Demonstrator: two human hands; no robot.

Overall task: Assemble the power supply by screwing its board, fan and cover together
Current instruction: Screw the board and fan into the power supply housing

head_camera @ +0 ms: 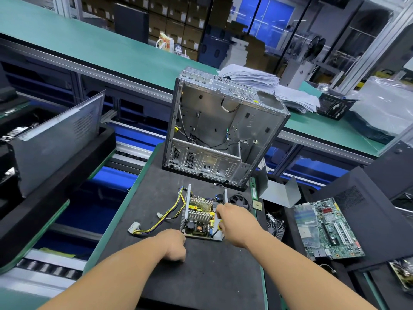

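Black mat (pixel 201 276): one board (pixel 200 217), perhaps two fans (pixel 240 201).

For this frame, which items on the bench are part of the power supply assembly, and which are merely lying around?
Part of the job:
- power supply board in its open tray
- small black fan beside it
- cable harness
- left hand at the tray's near corner
- right hand over the board

Lying about:
- open computer case
- motherboard
- paper stack
- grey metal bracket; possibly the cover, unclear
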